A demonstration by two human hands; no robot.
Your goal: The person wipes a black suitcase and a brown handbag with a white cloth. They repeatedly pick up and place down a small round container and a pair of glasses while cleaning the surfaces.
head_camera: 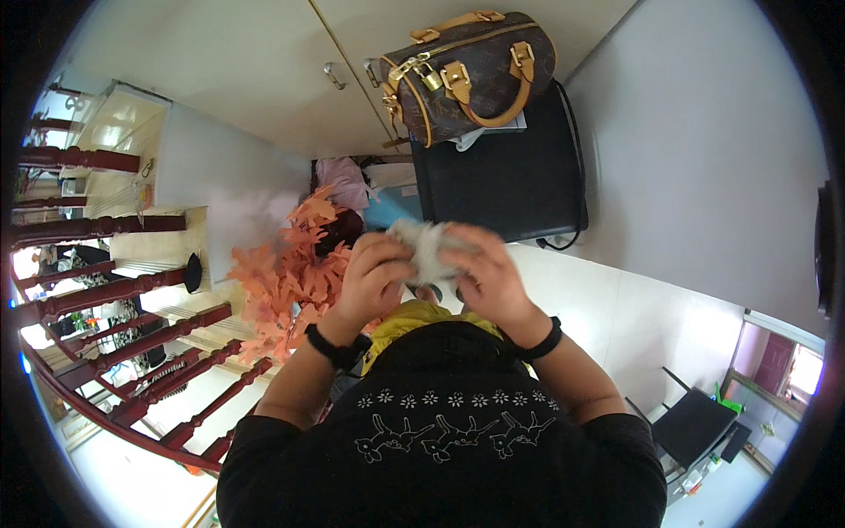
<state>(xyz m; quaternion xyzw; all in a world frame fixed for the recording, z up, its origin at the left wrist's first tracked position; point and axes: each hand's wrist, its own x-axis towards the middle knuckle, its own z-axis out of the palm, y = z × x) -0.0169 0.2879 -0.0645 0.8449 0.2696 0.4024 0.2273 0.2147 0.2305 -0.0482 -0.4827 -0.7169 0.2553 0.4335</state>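
Note:
A small bundle of whitish cloth [428, 249], blurred by motion, is held between my two hands in front of my waist. My left hand [377, 272] grips its left side with curled fingers. From the other side, my right hand [487, 274] pinches it. Its exact kind cannot be made out. Beyond my hands stands a black box-like seat or case [498, 178]. On top of it rests a brown monogram handbag [485, 79] with tan leather handles and a brass padlock. Dark bands circle both my wrists.
Orange artificial flowers [300, 284] stand close to my left hand. A dark red wooden stair railing [132, 284] rises at the left. White cabinet doors [251, 66] lie behind the handbag, and a pale panel [700, 145] is at the right. A black chair [693, 426] stands lower right.

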